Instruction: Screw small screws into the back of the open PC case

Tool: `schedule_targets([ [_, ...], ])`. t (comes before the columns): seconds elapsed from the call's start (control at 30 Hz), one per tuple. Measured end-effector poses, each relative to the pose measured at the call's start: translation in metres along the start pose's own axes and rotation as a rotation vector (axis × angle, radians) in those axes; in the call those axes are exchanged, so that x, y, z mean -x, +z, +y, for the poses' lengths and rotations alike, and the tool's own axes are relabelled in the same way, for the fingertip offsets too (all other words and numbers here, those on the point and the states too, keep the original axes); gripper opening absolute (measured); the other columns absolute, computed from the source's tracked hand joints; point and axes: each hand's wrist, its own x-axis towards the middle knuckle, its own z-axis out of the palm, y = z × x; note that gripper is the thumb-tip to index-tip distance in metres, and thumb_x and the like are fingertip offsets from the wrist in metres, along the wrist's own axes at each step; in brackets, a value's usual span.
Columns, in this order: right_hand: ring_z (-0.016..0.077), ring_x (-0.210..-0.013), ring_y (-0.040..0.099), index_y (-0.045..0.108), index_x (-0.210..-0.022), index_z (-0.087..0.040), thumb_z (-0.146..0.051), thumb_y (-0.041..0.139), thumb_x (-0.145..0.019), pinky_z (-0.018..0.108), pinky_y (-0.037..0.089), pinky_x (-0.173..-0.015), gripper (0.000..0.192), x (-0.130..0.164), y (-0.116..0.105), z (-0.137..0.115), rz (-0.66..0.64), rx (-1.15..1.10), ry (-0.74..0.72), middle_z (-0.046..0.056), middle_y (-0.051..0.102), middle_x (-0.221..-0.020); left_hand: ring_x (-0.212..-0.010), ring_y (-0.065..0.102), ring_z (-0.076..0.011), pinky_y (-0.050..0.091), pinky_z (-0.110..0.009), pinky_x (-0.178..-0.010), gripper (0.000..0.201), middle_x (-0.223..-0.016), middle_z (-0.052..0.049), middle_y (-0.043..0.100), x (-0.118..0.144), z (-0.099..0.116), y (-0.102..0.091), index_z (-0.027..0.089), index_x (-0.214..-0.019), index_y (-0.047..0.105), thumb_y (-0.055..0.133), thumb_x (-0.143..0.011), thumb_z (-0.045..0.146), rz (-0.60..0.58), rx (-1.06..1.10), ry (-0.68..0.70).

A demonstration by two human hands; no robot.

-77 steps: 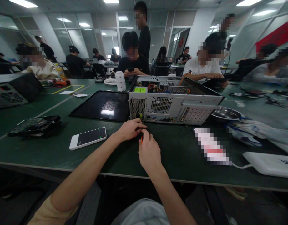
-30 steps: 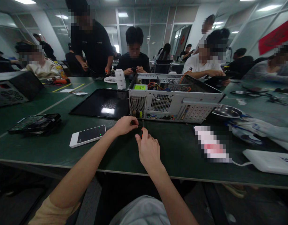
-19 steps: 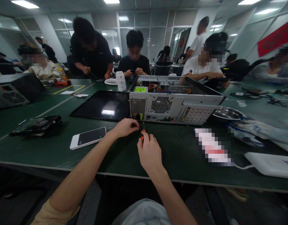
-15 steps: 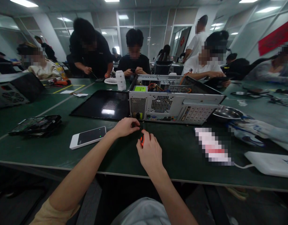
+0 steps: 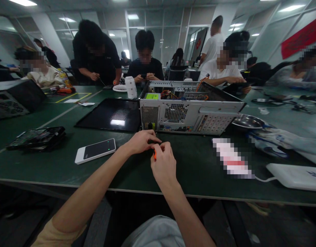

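While the right hand (image 5: 163,164) closes on an orange-handled screwdriver (image 5: 155,155) at centre frame, the left hand (image 5: 141,141) pinches near its tip, just below the open computer case (image 5: 188,116). The side panel (image 5: 111,115) already lies off; what the fingers hold there is hidden.

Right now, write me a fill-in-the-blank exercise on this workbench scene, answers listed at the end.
1. The right hand grips a small screwdriver with an ____ handle.
2. The phone lies to the ____ of the left hand.
3. Just behind both hands stands an open computer case, its black side panel lying ____ on the green table.

Missing words: orange; left; flat
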Motion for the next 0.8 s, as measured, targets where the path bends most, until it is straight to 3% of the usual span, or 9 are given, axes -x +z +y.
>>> schedule_targets([
  [0.17,0.0259,-0.098,0.066,0.054,-0.132,-0.019,-0.033,0.055,-0.099,0.034,0.052,-0.075,0.036,0.006,-0.003,-0.003,0.026,-0.046,0.051,0.013,0.060,-0.119,-0.085,0.064,-0.0147,0.048,-0.028,-0.076,0.029,-0.100,-0.003,0.070,0.000,0.000,0.000,0.027,-0.111,0.079,0.069,-0.085,0.018,0.029,-0.008,-0.052],
  [0.3,0.0230,-0.079,0.070,0.052,-0.132,-0.017,-0.024,0.042,-0.102,0.032,0.045,-0.068,0.032,0.007,-0.011,-0.007,-0.095,-0.040,0.136,0.010,0.071,-0.101,-0.088,0.065,-0.0152,0.048,-0.028,-0.076,0.024,-0.101,-0.003,0.070,-0.001,0.001,0.000,0.024,-0.107,0.078,0.070,-0.084,0.020,0.047,-0.002,-0.065],
  [0.5,0.0237,-0.087,0.070,0.058,-0.128,-0.020,-0.023,0.048,-0.101,0.031,0.042,-0.068,0.029,0.006,-0.012,-0.006,-0.080,-0.075,0.114,0.009,0.073,-0.101,-0.083,0.063,-0.0140,0.046,-0.026,-0.072,0.023,-0.095,-0.002,0.069,-0.002,0.005,0.003,0.021,-0.101,0.076,0.068,-0.082,0.013,0.063,-0.015,-0.099],
  [0.7,0.0258,-0.097,0.065,0.061,-0.125,-0.024,-0.023,0.058,-0.095,0.033,0.046,-0.073,0.030,0.010,-0.005,-0.002,0.013,-0.095,0.047,0.008,0.070,-0.106,-0.088,0.061,-0.0152,0.046,-0.027,-0.075,0.049,-0.105,-0.005,0.064,-0.001,0.012,0.001,0.026,-0.130,0.070,0.056,-0.087,0.007,-0.007,-0.078,-0.030],
  [0.8,0.0263,-0.101,0.064,0.056,-0.126,-0.022,-0.018,0.063,-0.090,0.034,0.049,-0.077,0.037,0.009,-0.004,0.000,0.049,-0.131,0.058,0.009,0.070,-0.111,-0.086,0.060,-0.0154,0.046,-0.028,-0.074,0.053,-0.100,-0.004,0.062,-0.001,0.013,0.002,0.029,-0.134,0.069,0.054,-0.087,0.007,-0.039,-0.114,-0.025],
])
